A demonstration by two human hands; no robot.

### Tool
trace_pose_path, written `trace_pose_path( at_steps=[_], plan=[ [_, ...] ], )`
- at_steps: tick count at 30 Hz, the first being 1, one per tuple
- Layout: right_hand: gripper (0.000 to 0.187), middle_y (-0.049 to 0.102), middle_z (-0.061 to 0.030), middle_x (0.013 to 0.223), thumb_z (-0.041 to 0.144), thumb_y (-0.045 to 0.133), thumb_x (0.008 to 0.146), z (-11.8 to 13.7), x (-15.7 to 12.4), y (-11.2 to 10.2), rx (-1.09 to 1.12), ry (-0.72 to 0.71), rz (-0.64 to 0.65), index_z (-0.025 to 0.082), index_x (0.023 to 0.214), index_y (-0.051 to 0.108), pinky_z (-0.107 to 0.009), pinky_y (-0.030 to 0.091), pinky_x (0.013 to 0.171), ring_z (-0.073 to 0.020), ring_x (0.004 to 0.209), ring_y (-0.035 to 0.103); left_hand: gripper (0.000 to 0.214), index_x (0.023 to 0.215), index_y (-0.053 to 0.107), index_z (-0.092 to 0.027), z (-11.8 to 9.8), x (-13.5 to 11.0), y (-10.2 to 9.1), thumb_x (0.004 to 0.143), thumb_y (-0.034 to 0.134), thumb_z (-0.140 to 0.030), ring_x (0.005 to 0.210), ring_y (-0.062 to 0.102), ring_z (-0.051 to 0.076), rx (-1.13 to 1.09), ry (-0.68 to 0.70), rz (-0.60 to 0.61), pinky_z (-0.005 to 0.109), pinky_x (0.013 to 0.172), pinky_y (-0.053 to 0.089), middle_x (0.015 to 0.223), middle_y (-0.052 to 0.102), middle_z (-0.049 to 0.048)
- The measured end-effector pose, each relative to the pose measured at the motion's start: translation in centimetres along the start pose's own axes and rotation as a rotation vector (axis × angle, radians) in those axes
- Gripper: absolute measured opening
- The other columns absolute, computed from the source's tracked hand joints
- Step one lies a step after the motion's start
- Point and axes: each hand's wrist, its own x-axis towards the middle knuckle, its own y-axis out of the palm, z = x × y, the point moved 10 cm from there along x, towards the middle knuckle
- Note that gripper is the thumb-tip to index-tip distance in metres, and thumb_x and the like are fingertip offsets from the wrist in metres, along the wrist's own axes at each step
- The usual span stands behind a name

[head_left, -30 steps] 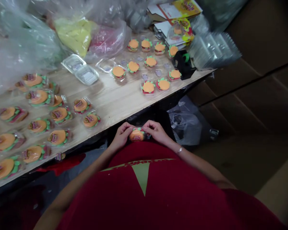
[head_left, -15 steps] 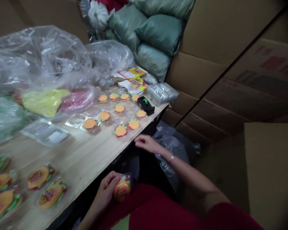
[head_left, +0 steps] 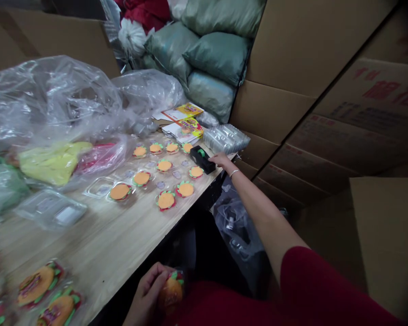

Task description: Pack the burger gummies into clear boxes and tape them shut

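Lower left on the wooden table (head_left: 122, 235): packed burgers (head_left: 37, 283) in clear wrap. Clasps a wrapped burger toy (head_left: 172, 292) in the left hand (head_left: 148, 292), fingers curled round it, below the table's near edge, close to the body. Further along the tabletop, loose foam burgers (head_left: 166, 200) in rows. Touches the black tape dispenser (head_left: 202, 159) at the far table edge with the right hand (head_left: 221, 159), arm outstretched; cannot tell whether its fingers spread or pinch. Cardboard boxes (head_left: 292, 59) at right.

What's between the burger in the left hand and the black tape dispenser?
Head view: from the held burger in the left hand, the edge of the table, then two loose burgers just short of the tape dispenser.
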Motion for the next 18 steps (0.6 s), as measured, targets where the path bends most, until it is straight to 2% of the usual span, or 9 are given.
trace_pose_path(
  at_steps=[4, 8, 11, 14, 18],
  plan=[
    [0.018, 0.048, 0.0032, 0.051, 0.022, 0.063, 0.076, -1.6, -0.6, 0.6, 0.258, 0.085, 0.032, 0.016, 0.063, 0.053, -0.023, 0.045, 0.055, -0.0098, 0.052, 0.048, 0.035, 0.067, 0.057, -0.018, 1.2, 0.4, -0.6, 0.064, 0.077, -0.046, 0.055, 0.051, 0.012, -0.045, -0.039, -0.044, 0.022, 0.051, 0.039, 0.066, 0.061, -0.0003],
    [0.016, 0.056, 0.0006, 0.061, 0.028, 0.063, 0.076, -3.3, -2.4, 0.4, 0.479, 0.073, 0.038, 0.017, 0.070, 0.053, -0.022, 0.047, 0.059, -0.0096, 0.060, 0.054, 0.039, 0.064, 0.052, -0.018, 3.0, 1.2, -0.9, 0.060, 0.080, -0.045, 0.049, 0.049, 0.012, -0.110, -0.125, -0.035, 0.022, 0.048, 0.038, 0.056, 0.055, -0.0027],
    [0.020, 0.059, -0.0005, 0.064, 0.030, 0.067, 0.072, -4.5, -3.6, 0.9, 0.576, 0.056, 0.036, 0.016, 0.069, 0.053, -0.022, 0.047, 0.060, -0.0103, 0.063, 0.057, 0.042, 0.062, 0.050, -0.018, 3.1, 1.7, -1.0, 0.057, 0.080, -0.047, 0.046, 0.046, 0.011, -0.069, -0.156, -0.034, 0.021, 0.046, 0.036, 0.052, 0.051, -0.0037],
    [0.023, 0.057, 0.0011, 0.061, 0.031, 0.067, 0.072, -5.3, -4.2, 1.9, 0.632, 0.047, -0.005, 0.016, 0.066, 0.050, -0.023, 0.046, 0.061, -0.0096, 0.060, 0.054, 0.042, 0.061, 0.047, -0.018, 0.6, 2.0, -1.1, 0.062, 0.075, -0.049, 0.046, 0.045, 0.011, 0.026, -0.103, -0.072, 0.021, 0.045, 0.035, 0.051, 0.048, -0.0048],
    [0.025, 0.051, 0.0041, 0.057, 0.031, 0.063, 0.078, -5.8, -4.6, 2.3, 0.667, 0.055, -0.075, 0.018, 0.066, 0.047, -0.022, 0.043, 0.061, -0.0071, 0.056, 0.048, 0.035, 0.065, 0.049, -0.019, -5.9, 1.7, -0.3, 0.070, 0.067, -0.049, 0.050, 0.047, 0.012, 0.272, 0.058, -0.090, 0.021, 0.046, 0.037, 0.055, 0.051, -0.0041]
  ],
)
